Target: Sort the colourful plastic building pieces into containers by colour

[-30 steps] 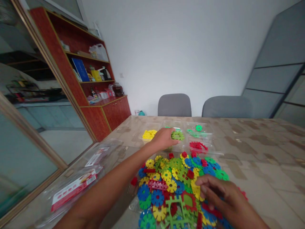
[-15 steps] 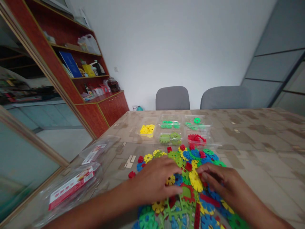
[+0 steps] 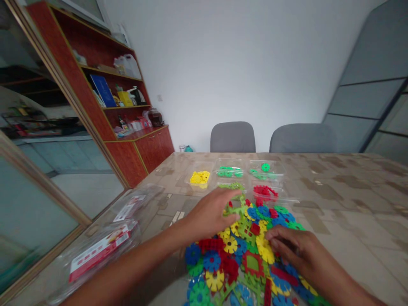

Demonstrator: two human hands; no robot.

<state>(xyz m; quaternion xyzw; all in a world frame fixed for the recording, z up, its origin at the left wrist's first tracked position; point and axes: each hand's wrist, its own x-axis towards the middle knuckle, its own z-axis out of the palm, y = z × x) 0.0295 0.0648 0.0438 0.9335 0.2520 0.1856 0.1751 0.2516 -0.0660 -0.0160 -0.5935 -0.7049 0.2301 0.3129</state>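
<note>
The person's left hand (image 3: 208, 212) reaches out over the far edge of a pile of plastic pieces (image 3: 245, 255), flat gears and frames in blue, yellow, red and green, heaped on the patterned counter (image 3: 344, 212) right in front of them. The thumb sits on top and the fingers (image 3: 225, 219) underneath, pinching a light-green frame piece (image 3: 237, 205) that sticks out past the fingertips at the side of the pile towards the trays. The right hand (image 3: 298, 250) lies low on the right of the heap, its fingers (image 3: 276, 240) bent and close together, tips touching the pieces just beside a yellow gear (image 3: 264, 251); I cannot tell whether they grip anything. Just beyond the pile stands a cluster of clear trays: one with yellow pieces (image 3: 199, 177), one with green pieces (image 3: 228, 172), another with green ones (image 3: 264, 168), one with red pieces (image 3: 265, 192), and a tray of light-green pieces (image 3: 232, 185) nearest the left thumb. Off to the left lies a clear plastic bag with a red label (image 3: 98, 250). Two grey chairs (image 3: 232, 137) stand at the far side of the counter, and a red-brown shelf unit (image 3: 127, 127) is against the wall.
</note>
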